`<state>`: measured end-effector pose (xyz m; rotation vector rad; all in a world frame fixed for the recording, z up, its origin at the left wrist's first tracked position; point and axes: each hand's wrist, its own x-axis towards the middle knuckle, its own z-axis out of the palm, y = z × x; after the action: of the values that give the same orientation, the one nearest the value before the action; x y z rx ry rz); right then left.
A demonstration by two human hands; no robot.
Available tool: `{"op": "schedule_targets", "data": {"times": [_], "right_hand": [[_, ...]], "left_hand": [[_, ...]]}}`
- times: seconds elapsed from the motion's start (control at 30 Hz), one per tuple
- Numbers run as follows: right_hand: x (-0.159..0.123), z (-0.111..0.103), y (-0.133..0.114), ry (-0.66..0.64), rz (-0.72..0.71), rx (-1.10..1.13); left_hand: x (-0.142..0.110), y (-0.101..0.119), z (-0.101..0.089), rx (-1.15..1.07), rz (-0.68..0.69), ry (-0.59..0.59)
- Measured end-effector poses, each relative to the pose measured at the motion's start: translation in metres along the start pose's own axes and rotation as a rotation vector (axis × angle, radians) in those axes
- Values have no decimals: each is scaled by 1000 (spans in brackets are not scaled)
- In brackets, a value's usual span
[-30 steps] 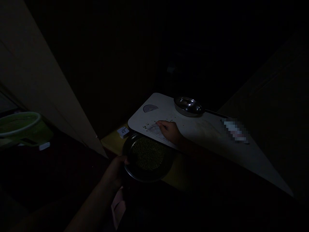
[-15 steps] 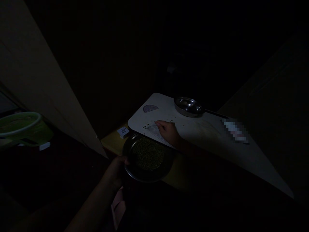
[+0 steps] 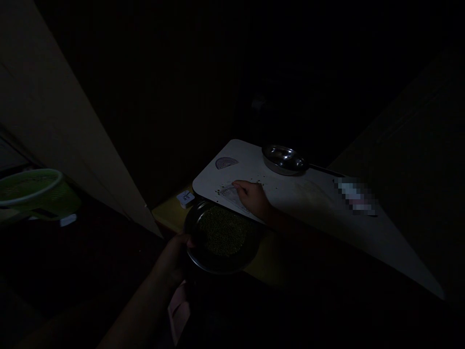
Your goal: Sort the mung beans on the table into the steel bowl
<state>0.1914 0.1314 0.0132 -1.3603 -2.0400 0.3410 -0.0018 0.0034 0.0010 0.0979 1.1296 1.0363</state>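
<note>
In the dim head view, my left hand (image 3: 178, 247) grips the left rim of a round metal bowl (image 3: 214, 269). Small green beans (image 3: 225, 232), like mung beans, cover the bowl's bottom. The bowl is just below the near left edge of a white tabletop (image 3: 286, 194). My right hand (image 3: 253, 198) rests on that tabletop above the bowl, fingers drawn together; what they hold, if anything, is hidden. Beside its fingertips lies a half-round protractor-like shape (image 3: 229, 193), with scattered beans (image 3: 218, 192) around it.
An empty-looking steel bowl (image 3: 285, 162) stands at the tabletop's far edge. Another protractor-like shape (image 3: 225, 163) is at the far left corner. A blurred-out item (image 3: 356, 196) lies to the right. A small white box (image 3: 185, 198) sits on a yellow surface (image 3: 169, 213). At far left is a green basket (image 3: 51, 198).
</note>
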Motion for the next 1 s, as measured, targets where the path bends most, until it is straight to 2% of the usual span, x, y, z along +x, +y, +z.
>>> {"op": "schedule_targets", "data": {"times": [0.43,0.63,1.0], "right_hand": [[4,5,-1,22,-64,81],[-1,0,-1,80,-80,109],[-3,2,4,20,-78,26]], "left_hand": [[1,-1,-1,-6,65,-38],[-1,0,1,4,12,-15],[-1,-1,0,-24,46,-7]]}}
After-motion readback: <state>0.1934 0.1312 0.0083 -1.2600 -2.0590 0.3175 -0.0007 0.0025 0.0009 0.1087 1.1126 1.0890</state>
